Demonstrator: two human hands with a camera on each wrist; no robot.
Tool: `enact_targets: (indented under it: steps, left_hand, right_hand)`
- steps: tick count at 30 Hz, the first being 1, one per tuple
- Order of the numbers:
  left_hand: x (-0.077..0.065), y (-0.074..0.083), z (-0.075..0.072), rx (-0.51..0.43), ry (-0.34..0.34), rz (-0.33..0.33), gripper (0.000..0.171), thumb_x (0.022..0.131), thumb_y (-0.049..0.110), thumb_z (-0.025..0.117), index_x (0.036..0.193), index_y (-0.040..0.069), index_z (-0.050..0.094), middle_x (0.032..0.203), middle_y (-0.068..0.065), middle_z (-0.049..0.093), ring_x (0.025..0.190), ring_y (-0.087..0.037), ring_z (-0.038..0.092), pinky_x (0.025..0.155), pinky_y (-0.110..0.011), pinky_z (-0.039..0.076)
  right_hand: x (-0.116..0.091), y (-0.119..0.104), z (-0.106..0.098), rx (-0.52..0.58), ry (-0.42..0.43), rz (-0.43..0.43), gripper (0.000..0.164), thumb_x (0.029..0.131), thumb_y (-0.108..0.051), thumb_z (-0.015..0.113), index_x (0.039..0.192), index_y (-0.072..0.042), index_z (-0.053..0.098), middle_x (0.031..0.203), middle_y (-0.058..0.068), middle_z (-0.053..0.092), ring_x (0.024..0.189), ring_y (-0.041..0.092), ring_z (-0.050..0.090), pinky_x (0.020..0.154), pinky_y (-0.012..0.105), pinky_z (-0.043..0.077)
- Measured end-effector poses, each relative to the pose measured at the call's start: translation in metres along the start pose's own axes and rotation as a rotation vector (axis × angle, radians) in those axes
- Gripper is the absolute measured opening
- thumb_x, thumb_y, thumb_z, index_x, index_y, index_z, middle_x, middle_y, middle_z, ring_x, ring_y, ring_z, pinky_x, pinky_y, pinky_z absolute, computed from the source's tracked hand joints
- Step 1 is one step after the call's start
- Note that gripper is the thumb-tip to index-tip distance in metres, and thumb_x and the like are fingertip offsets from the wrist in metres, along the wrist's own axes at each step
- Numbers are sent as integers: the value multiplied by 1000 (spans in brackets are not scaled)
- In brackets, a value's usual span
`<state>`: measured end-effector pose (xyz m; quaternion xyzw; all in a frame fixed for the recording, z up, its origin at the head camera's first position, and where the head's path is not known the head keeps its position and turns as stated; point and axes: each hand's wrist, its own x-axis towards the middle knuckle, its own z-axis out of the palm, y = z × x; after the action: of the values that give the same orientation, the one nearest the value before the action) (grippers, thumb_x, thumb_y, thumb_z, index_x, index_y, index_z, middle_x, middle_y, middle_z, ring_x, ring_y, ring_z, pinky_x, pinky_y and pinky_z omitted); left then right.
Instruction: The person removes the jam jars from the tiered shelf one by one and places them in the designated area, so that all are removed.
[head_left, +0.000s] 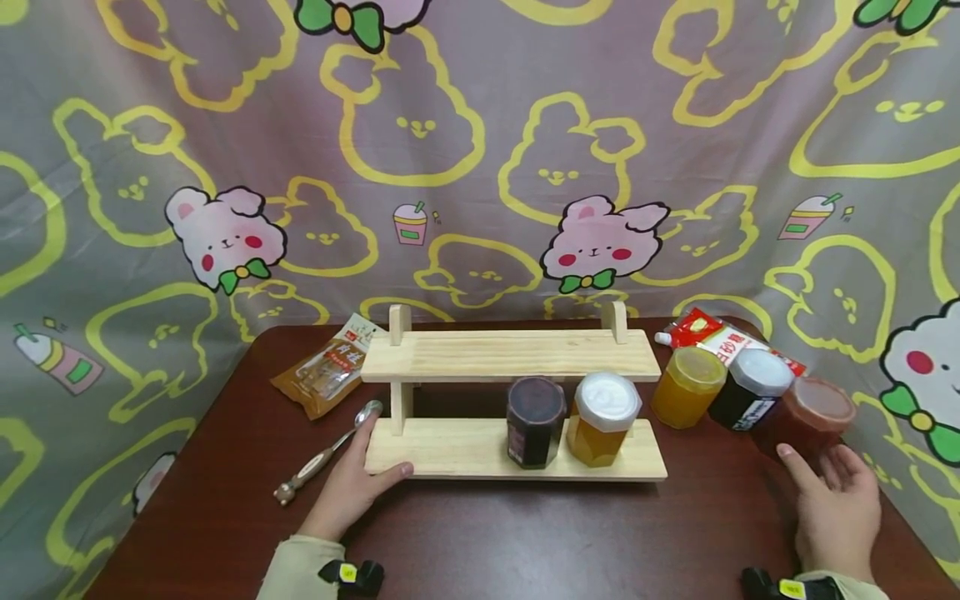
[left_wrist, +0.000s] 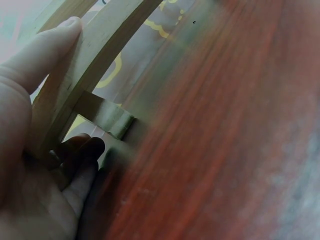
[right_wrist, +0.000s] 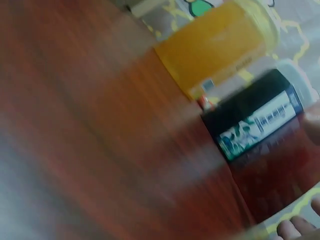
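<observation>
My left hand (head_left: pixel 351 482) grips the left end of a two-tier wooden shelf (head_left: pixel 450 450), its thumb over the lower board, as the left wrist view shows too. On that board stand a dark purple jar (head_left: pixel 535 425) and a white-lidded honey-coloured jar (head_left: pixel 602 425). At the table's right side, my right hand (head_left: pixel 838 508) is around the near side of a red jar (head_left: pixel 813 408), fingers loosely curled. In the right wrist view a strip of backdrop shows between that jar and the fingertips (right_wrist: pixel 295 227). Beside it stand a labelled dark jar (right_wrist: pixel 257 117) and a yellow jar (right_wrist: pixel 220 47).
A spoon (head_left: pixel 322 460) with a bear-shaped handle end lies left of the shelf. Behind it is a brown packet (head_left: pixel 322 371). A red and white packet (head_left: pixel 723 340) lies behind the right-hand jars. A patterned cloth (head_left: pixel 480 150) hangs along the back of the dark wooden table (head_left: pixel 525 542).
</observation>
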<state>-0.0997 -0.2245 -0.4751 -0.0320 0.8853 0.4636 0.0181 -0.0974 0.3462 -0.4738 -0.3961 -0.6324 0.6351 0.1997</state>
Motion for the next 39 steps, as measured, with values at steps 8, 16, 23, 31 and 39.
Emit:
enact_targets:
  steps: [8,16,23,31,39]
  left_hand:
    - [0,1,-3,-26,3,7,110,81,40,85,161,9,16,158,-24,32,135,-38,44,111,-55,32]
    - [0,1,-4,5,8,17,109,81,39,85,160,8,16,158,-27,31,137,-42,42,111,-58,32]
    - [-1,0,-4,15,8,34,109,82,40,84,160,7,16,159,-26,29,138,-42,40,111,-58,31]
    - [0,-1,-3,13,6,44,109,82,40,84,160,6,15,160,-26,28,139,-42,39,112,-58,30]
    - [0,-1,0,-10,8,45,109,82,38,84,160,7,16,160,-25,28,140,-42,38,113,-57,30]
  right_hand:
    - [-31,8,6,231,93,-80,47,83,-13,83,119,-27,56,109,-11,53,98,0,51,76,6,45]
    - [-65,18,28,418,-91,-180,41,82,6,78,116,-8,60,102,-1,65,88,6,63,69,11,52]
    - [-93,15,45,165,-168,-245,46,87,-2,77,128,-9,58,112,-2,65,102,9,61,78,7,47]
    - [-128,4,60,-159,-327,-414,58,87,-7,79,139,-7,51,132,4,62,115,9,57,88,7,44]
    - [-141,-7,77,-268,-503,-620,66,83,-7,83,139,-3,48,135,13,59,122,16,54,97,5,35]
